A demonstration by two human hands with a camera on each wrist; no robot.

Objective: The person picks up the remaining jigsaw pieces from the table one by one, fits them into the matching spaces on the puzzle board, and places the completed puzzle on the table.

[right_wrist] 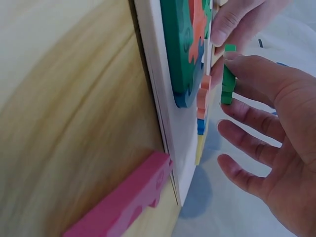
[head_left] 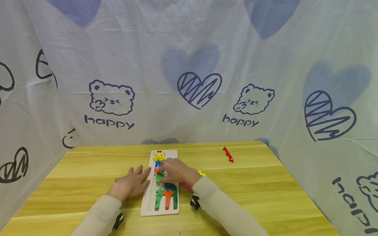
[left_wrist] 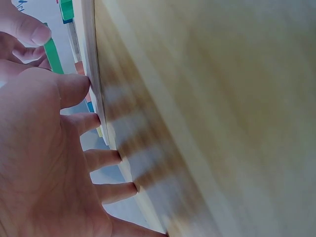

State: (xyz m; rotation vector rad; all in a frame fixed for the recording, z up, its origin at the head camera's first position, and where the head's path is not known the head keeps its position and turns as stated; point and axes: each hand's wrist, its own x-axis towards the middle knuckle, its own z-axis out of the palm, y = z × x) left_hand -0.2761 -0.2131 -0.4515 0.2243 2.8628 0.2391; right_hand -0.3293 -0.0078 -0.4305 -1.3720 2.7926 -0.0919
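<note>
A white puzzle board [head_left: 146, 208] bears a giraffe figure, with a yellow head piece [head_left: 158, 156] at its far end. Green, orange and blue leg and body pieces [head_left: 167, 196] fill the near end. Between thumb and forefinger my right hand [head_left: 175, 170] pinches a green puzzle piece [right_wrist: 228, 79], held just above the board's middle. The other fingers of that hand are spread apart. On the left, my left hand [head_left: 131, 184] lies with fingers spread, fingertips at the board's left edge; its thumb touches that edge in the left wrist view.
Right of the board lie a pink puzzle piece [right_wrist: 123, 197] and a yellow piece [head_left: 201, 173], partly hidden by the right hand and arm. Farther back right lies a red piece [head_left: 228, 154]. A printed curtain [head_left: 189, 131] surrounds the wooden table [head_left: 251, 186].
</note>
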